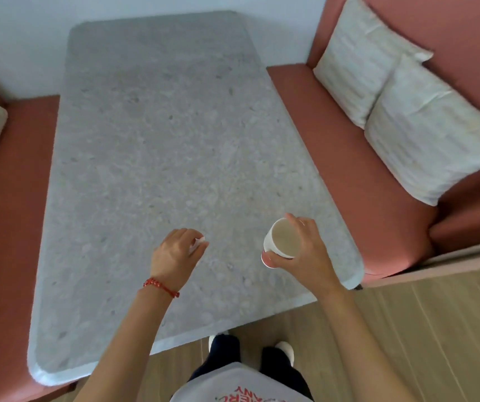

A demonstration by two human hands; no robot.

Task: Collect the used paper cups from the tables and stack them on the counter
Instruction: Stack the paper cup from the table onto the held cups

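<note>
Right hand (305, 250) wrapped around 1 paper cup (281, 239), thumb at the near rim and fingers round the far side; cup white with a red band at its base, tilted with its mouth facing up toward the camera, held just above the near right corner of the grey speckled table (160, 140). Left hand (175, 256) over the near middle of the table, fingers curled around something small and white (199, 243), too blurred and hidden to name. Red beaded bracelet (160, 286) on the left wrist. Salmon-pink benches (334, 158) along both long sides of the table, 2 pale cushions (392, 111) leaning on the right bench, another at the left edge. Wooden floor (407, 329) below.
</note>
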